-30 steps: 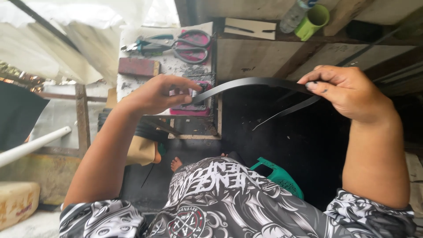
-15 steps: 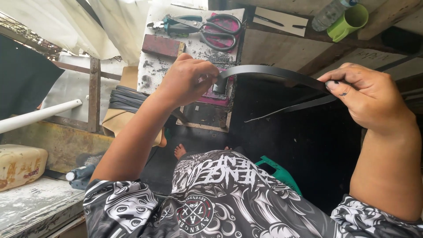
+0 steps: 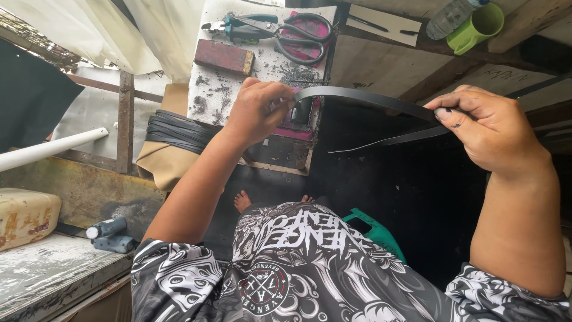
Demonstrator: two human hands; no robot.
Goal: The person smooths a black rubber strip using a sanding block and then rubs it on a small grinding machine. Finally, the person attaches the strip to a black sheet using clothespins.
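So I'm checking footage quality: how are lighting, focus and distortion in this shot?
Head view: soft daylight, no hard glare; the white sheeting top left is nearly blown out; the gap under the black strip falls to featureless black; both hands are sharp; wide-angle lens bends the edges.

Your left hand [image 3: 257, 110] is raised with the forearm stretched forward, fingers [image 3: 280, 95] curled and pinched shut on one end of the black strip [image 3: 363, 96]. Your right hand [image 3: 485, 131] is at the strip's other end, elbow bent, wrist cocked, thumb and forefinger closed on it, the other fingers loosely curled beneath.
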